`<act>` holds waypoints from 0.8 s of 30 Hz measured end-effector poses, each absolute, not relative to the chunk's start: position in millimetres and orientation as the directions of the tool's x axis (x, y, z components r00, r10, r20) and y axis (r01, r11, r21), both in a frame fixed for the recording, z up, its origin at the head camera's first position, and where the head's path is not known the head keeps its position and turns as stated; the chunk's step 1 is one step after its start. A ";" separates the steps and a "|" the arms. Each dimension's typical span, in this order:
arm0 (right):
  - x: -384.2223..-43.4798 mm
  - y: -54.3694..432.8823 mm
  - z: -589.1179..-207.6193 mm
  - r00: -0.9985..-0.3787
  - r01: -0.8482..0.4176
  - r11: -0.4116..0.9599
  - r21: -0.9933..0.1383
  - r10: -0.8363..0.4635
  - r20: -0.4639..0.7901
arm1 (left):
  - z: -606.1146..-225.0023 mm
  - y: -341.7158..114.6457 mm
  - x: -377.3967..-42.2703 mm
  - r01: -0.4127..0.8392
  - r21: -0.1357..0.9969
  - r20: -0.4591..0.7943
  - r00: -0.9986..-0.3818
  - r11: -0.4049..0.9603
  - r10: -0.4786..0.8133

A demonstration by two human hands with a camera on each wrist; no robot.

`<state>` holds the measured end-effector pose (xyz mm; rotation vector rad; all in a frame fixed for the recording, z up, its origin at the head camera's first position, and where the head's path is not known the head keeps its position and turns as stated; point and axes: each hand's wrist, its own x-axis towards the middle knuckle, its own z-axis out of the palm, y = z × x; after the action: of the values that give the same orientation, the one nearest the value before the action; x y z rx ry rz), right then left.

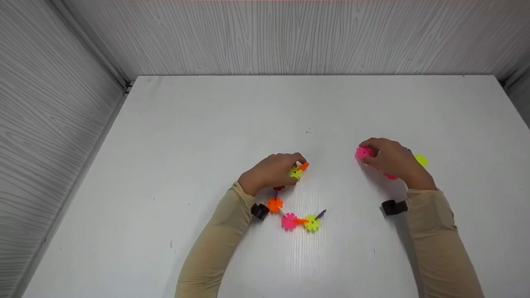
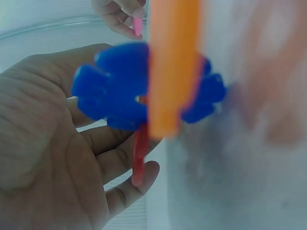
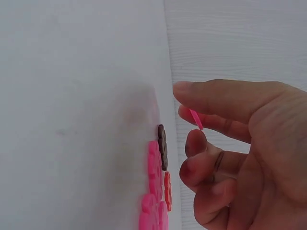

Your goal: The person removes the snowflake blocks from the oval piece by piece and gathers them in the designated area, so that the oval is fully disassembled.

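Near the table's middle my left hand point(image 1: 268, 173) pinches a yellow-green notched plastic disc point(image 1: 295, 172), one of a joined chain. An orange disc point(image 1: 304, 166) is slotted into it, seen edge-on. From under the hand the chain curves toward me through an orange disc point(image 1: 275, 205), a pink disc point(image 1: 289, 222) and a yellow disc point(image 1: 312, 223). A blue disc point(image 2: 115, 86) and a red one point(image 2: 139, 155) show close up in the left wrist view. Farther right, my right hand point(image 1: 392, 161) pinches a single pink disc point(image 1: 362, 152) between thumb and fingers, above the table and apart from the chain.
Loose discs lie under and beside my right hand, among them a yellow one point(image 1: 421, 159), a pink one point(image 3: 154, 167), a dark one point(image 3: 163, 146) and a red one point(image 3: 168, 191). The white table point(image 1: 207, 111) meets wood-grain panels point(image 1: 265, 37) at the back and left.
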<state>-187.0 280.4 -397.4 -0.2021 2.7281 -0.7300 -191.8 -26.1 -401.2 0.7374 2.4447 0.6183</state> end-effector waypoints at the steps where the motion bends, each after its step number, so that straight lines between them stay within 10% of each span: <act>1: -187.3 280.4 -397.8 -0.942 -0.058 0.867 -0.495 -0.212 -0.262 | -401.1 -25.9 -191.9 0.371 0.549 -0.337 -0.722 0.749 0.604; 24: -186.7 279.6 -404.2 -0.917 -0.101 0.860 -0.500 -0.275 -0.287 | -400.2 -25.4 -191.7 0.363 0.543 -0.342 -0.728 0.757 0.594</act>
<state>-186.7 279.6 -404.2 -0.2811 2.6828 -0.6935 -191.7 -25.4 -400.2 0.7204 2.4469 0.6130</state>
